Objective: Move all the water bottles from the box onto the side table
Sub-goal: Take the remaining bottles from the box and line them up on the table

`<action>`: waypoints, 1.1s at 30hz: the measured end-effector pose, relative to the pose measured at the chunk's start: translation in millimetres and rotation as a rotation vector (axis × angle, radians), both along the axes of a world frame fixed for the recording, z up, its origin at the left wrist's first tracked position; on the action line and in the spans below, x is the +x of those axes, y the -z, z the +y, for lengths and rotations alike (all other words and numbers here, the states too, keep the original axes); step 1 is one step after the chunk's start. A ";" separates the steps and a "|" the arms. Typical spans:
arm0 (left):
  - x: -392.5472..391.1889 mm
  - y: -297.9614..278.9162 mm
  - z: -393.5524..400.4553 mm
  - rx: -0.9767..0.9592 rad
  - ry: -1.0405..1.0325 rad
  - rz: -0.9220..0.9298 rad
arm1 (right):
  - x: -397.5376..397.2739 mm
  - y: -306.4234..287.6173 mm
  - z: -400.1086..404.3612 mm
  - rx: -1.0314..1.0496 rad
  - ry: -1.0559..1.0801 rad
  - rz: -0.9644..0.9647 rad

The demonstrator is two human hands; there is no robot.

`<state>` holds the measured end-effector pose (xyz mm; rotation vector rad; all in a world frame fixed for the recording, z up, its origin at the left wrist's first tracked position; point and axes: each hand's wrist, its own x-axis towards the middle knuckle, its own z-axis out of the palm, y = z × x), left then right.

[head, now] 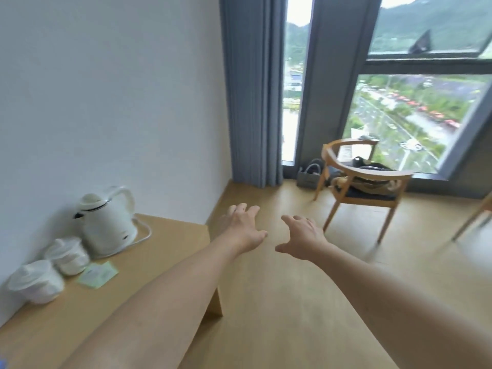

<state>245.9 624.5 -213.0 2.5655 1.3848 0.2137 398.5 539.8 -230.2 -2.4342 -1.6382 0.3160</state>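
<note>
The left forearm [149, 296] hides the table's [173, 235] near edge; the chair [364, 182] is blurred.

My two arms, bare from the lower frame edge to the wrists: no sleeves, no watch, no bracelet visible on either forearm. My left hand [243, 226]: ungloved, fingers [250, 209] bare of rings as far as the blur lets me tell, nails short. My right hand [302, 237]: ungloved likewise, knuckles showing, thumb plain. Forearms long and smooth, widened by the wide-angle lens near the camera
</note>
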 end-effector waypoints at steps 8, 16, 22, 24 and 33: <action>198.0 3.3 -61.9 -0.008 0.183 -0.009 | 175.2 4.9 -80.5 -0.018 0.233 0.020; 377.1 8.4 -115.9 -0.087 0.335 -0.055 | 327.0 7.0 -160.4 -0.029 0.424 0.030; 497.7 17.6 -154.3 -0.129 0.542 -0.015 | 413.7 22.3 -210.4 -0.036 0.615 0.070; 539.7 21.9 -162.1 -0.123 0.626 -0.003 | 443.6 27.4 -223.3 -0.050 0.676 0.083; 743.1 33.8 -157.3 -0.135 0.887 -0.051 | 601.9 29.8 -233.6 -0.077 0.959 0.053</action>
